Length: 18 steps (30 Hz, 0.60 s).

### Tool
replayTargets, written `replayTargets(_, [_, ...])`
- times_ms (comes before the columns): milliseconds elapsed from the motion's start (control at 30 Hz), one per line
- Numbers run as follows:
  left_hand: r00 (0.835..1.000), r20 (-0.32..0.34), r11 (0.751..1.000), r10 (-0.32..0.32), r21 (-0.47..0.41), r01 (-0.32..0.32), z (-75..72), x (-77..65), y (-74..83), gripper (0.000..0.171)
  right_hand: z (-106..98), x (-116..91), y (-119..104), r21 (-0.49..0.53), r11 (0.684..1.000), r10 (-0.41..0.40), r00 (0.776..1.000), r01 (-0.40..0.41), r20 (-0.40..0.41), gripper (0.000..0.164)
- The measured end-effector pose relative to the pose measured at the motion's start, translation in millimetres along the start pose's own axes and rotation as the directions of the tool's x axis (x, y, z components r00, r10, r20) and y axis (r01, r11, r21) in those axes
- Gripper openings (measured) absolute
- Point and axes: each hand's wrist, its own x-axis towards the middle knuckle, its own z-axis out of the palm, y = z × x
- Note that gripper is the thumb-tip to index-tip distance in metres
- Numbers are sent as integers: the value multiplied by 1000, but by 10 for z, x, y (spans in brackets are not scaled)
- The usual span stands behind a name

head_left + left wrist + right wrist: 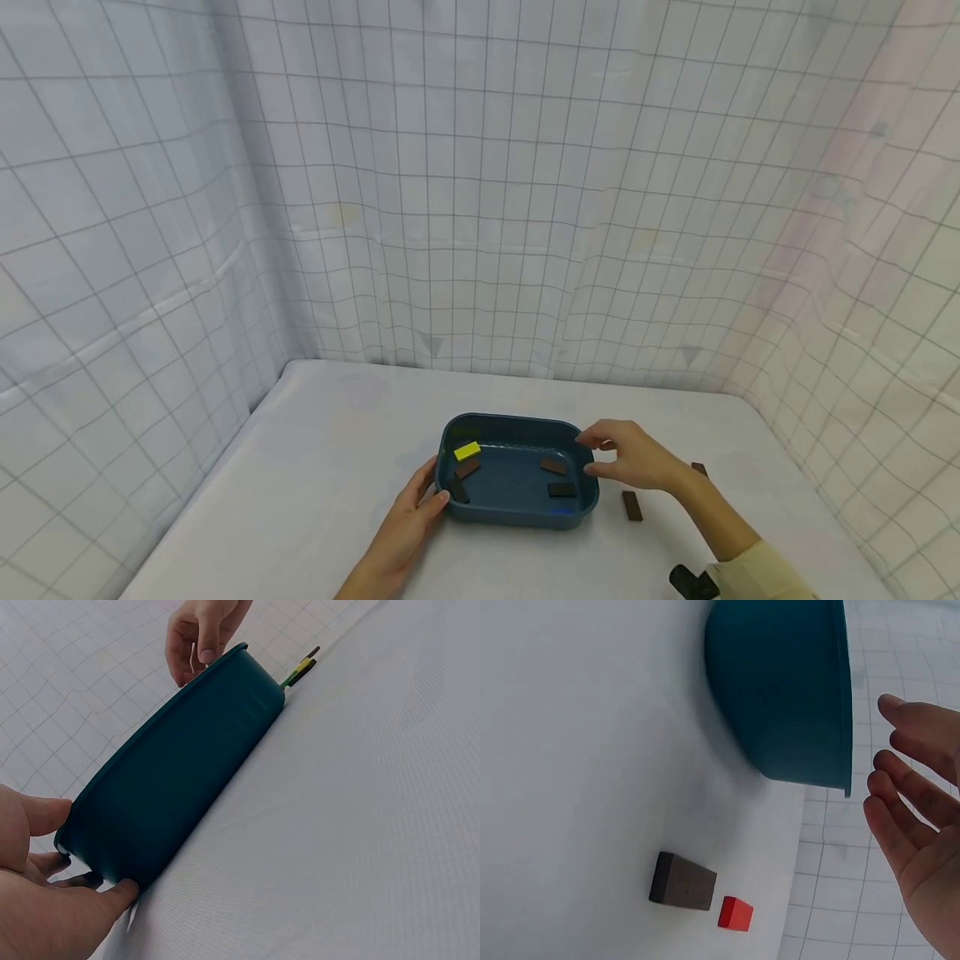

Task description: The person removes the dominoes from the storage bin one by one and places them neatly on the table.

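Observation:
A dark blue tray [517, 510] sits on the white table. It holds a yellow block [467, 451] and several brown blocks [553, 466]. My left hand [431, 493] grips the tray's left end; in the left wrist view the left hand [79, 862] has its thumb on the rim and its fingers at the base of the tray [180, 772]. My right hand [594, 454] hovers at the tray's right rim, fingers relaxed and empty. In the right wrist view the right hand [891, 761] is apart from the tray [780, 682].
Two brown blocks [632, 505] [699, 469] lie on the table right of the tray. The right wrist view shows a brown block [682, 881] beside a small red block [736, 913]. Grid-patterned cloth walls enclose the table on three sides.

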Motion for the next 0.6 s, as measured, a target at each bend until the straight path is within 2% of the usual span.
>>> replayTargets(333, [1000, 2, 1000, 1, 3, -1, -17, -7, -13, 67, 138, 234, -143, -3, 1000, -18, 999, 18, 51, 37])
replayTargets(600, [1000, 5, 1000, 4, -1, -4, -11, -1, -2, 66, 266, 354, -156, -11, 999, -46, 995, 47, 88, 38])
